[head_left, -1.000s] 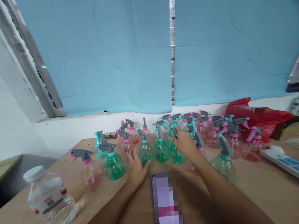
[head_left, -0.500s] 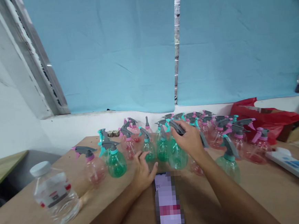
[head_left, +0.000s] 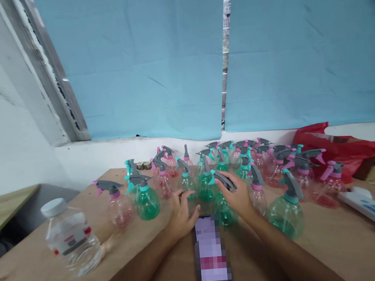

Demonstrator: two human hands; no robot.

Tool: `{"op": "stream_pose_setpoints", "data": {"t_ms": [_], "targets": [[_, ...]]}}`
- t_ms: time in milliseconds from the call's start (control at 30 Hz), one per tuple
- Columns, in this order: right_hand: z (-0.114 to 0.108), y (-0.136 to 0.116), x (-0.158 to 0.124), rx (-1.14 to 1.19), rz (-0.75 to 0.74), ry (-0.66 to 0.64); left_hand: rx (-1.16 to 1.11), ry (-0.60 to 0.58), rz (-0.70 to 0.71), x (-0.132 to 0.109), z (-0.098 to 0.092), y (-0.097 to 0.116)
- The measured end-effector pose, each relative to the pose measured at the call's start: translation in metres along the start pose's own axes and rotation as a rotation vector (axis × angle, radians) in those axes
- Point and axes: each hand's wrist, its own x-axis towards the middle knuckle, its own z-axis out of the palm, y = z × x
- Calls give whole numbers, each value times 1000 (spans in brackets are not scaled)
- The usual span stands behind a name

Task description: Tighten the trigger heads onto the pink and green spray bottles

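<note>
My right hand [head_left: 239, 193] is closed around the grey-and-teal head of a green spray bottle [head_left: 224, 211], whose round body hangs below the fingers close to the phone's top end. My left hand [head_left: 182, 210] is open, thumb and fingers curved apart, with nothing between them. Just behind it stands another green spray bottle [head_left: 187, 183], with a darker green spray bottle [head_left: 206, 186] to its right. Between my forearms lies a phone [head_left: 212, 251] with a partly blurred screen and a cable at its lower end.
Several pink spray bottles [head_left: 279, 168] crowd the back right. Left stand a pink spray bottle [head_left: 119, 208], a green spray bottle [head_left: 147, 202] and a clear water bottle [head_left: 72, 238]. A green spray bottle [head_left: 286, 215], a white device [head_left: 371, 206] and a red plastic bag [head_left: 340, 145] are at right.
My right hand has brought the green spray bottle down and nearer to me, uncovering green bottles behind it. My left hand has stayed nearly in place, still open.
</note>
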Motion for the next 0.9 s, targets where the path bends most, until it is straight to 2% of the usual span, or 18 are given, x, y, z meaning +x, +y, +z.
{"op": "stream_pose_setpoints", "data": {"t_ms": [100, 233, 333, 433, 567, 800, 900], "targets": [[4, 9, -2, 129, 88, -70, -9, -12, -2, 0, -1, 0], [3, 17, -3, 284, 170, -305, -22, -34, -3, -1, -2, 1], [-4, 14, -2, 371, 168, -433, -43, -69, 14, -2, 0, 1], [-9, 7, -3, 420, 181, -498, -58, -81, 24, -2, 2, -1], [-7, 2, -5, 425, 198, -501, -74, -92, 23, -1, 1, -1], [-1, 3, -6, 520, 278, -355, -114, -130, -34, 5, -5, 4], [-3, 1, -6, 514, 276, -375, -144, -207, -89, 9, -7, 5]]}}
